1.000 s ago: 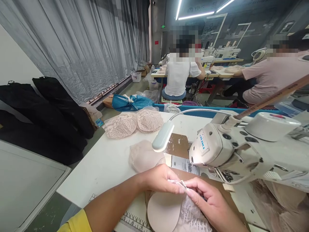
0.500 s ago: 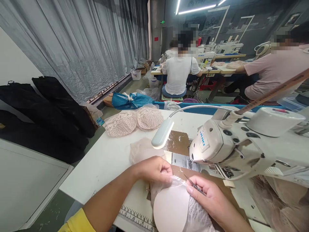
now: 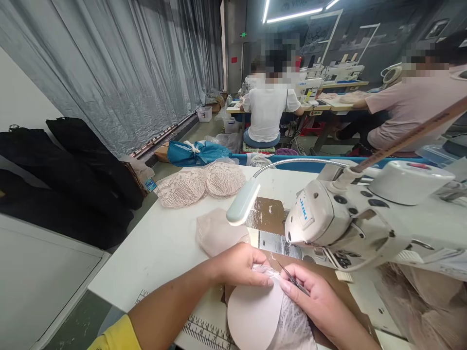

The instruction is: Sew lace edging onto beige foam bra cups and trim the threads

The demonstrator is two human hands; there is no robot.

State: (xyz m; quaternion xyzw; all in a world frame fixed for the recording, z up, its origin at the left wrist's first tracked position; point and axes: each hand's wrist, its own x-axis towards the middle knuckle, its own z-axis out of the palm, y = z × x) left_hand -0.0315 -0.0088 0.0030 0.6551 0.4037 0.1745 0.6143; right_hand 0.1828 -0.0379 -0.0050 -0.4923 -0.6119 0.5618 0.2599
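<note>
A pale pink bra cup (image 3: 253, 318) with lace (image 3: 294, 323) along its right side lies under my hands, at the table's near edge. My left hand (image 3: 244, 265) pinches the cup's upper lace edge between thumb and fingers. Close by on the right, my right hand (image 3: 308, 289) grips the same edge with thumb and forefinger. A slim, pointed metal tool (image 3: 292, 277) also sits in that hand, its tip sticking out up and left; whether it is tweezers or snips I cannot tell. Beyond my left hand, another sheer pale piece (image 3: 219, 231) rests on the table.
The sewing machine (image 3: 321, 214) stands at right, its lamp (image 3: 243, 201) hanging over the needle plate (image 3: 273, 241). Lace cups (image 3: 186, 187) lie at the table's back left. A printed ruler (image 3: 207, 333) runs along the front edge. Sheer fabric (image 3: 423, 301) is piled at right. Co-workers sit beyond.
My left hand has slid slightly right along the lace edge, closer to my right hand. The cup has shifted a little left. My right hand keeps its grip on tool and edge.
</note>
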